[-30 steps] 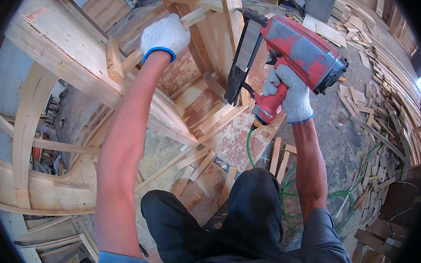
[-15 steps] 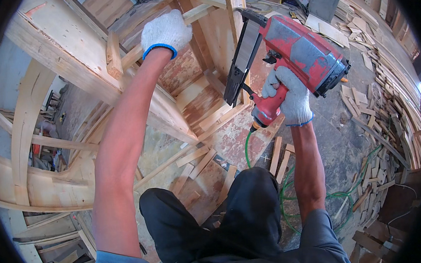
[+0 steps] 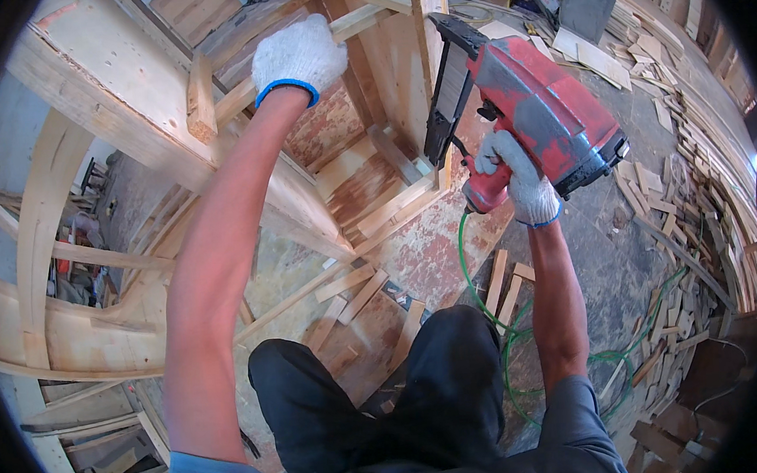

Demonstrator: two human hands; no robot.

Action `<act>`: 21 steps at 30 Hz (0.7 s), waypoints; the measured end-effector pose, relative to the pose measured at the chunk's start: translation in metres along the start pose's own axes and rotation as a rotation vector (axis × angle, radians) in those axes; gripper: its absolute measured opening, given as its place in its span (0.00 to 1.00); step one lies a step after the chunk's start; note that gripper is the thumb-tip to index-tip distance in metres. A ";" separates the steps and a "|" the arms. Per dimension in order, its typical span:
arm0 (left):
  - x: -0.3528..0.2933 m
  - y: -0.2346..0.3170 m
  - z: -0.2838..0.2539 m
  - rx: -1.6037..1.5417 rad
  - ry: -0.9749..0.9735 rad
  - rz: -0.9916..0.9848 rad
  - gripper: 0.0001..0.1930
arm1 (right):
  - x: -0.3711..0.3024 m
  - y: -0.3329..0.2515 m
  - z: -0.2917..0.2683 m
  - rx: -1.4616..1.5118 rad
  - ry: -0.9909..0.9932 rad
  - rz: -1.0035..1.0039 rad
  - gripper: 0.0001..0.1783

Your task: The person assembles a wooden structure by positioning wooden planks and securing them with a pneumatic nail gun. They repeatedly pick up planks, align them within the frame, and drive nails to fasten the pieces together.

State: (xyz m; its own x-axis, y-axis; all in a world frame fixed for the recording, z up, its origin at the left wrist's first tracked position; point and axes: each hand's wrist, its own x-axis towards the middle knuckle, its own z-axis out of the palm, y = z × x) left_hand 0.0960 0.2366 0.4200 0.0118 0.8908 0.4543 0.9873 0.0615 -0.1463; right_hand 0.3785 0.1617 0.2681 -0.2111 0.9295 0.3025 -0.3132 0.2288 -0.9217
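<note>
My right hand point(image 3: 522, 180), in a white knit glove, is wrapped round the handle of a worn red and grey nail gun point(image 3: 553, 109). Its dark magazine point(image 3: 452, 93) stands close to an upright of the wooden frame point(image 3: 425, 25). A green air hose point(image 3: 465, 261) hangs from the handle's lower end. Farther left, my left hand point(image 3: 298, 57), gloved with a blue cuff, closes over a wooden batten point(image 3: 357, 21) that spans the frame. The glove hides the batten's middle and my fingertips.
Offcuts point(image 3: 347, 282) lie on the floor before my knees. Coils of hose point(image 3: 525, 358) rest by my right leg. A long heap of wood scraps point(image 3: 677, 305) lines the right side. Curved wooden ribs point(image 3: 44, 222) stand at the left.
The nail gun has tilted in my right hand, its magazine swinging a little right and up toward the frame's upright. The hose has shifted right. My left hand stays almost in place.
</note>
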 end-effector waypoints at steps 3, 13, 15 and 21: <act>-0.001 0.000 0.002 -0.006 0.010 0.003 0.18 | 0.002 0.009 -0.001 0.125 0.033 0.016 0.13; -0.002 0.002 0.005 -0.010 0.025 -0.001 0.18 | 0.001 0.005 0.000 0.056 0.005 0.000 0.16; -0.001 0.000 0.002 -0.022 0.015 0.005 0.17 | 0.000 -0.006 0.002 0.080 0.027 0.024 0.16; 0.001 0.000 -0.011 -0.078 -0.054 -0.029 0.17 | -0.047 -0.022 -0.011 0.216 0.315 0.354 0.13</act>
State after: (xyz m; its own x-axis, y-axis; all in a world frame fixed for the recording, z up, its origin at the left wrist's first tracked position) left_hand 0.0978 0.2330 0.4302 -0.0237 0.9122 0.4092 0.9965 0.0546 -0.0640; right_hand 0.4058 0.1160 0.2717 -0.0606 0.9887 -0.1368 -0.4644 -0.1492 -0.8730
